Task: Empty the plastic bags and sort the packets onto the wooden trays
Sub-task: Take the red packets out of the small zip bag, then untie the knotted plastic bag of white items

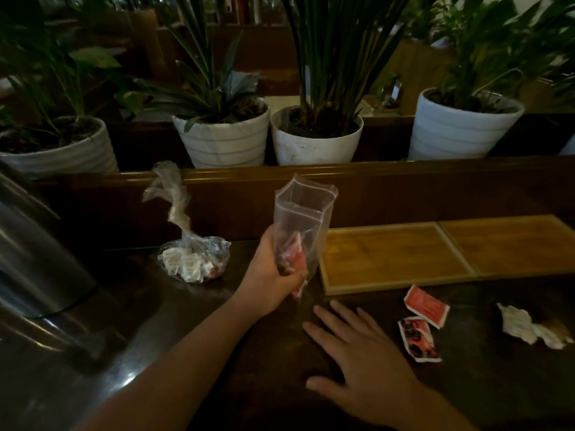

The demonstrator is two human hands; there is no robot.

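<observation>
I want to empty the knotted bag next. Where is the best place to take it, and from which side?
Probably grip the twisted neck of the knotted bag from above. It stands upright as a narrow handle over the bulging bottom full of white packets, and nothing blocks it. The right hand is free; the left hand holds the zip bag.

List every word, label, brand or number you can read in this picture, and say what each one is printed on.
No text here can be read.
Red packet on the table: print too blurred to read.
Red and black packet: a picture shows, any wording is unreadable.
White packets at the right: blurred, nothing legible.
Zip bag in the left hand: red packets inside, print unreadable.
Tied bag: white packets, nothing legible.
Wooden trays: no markings seen.
</observation>
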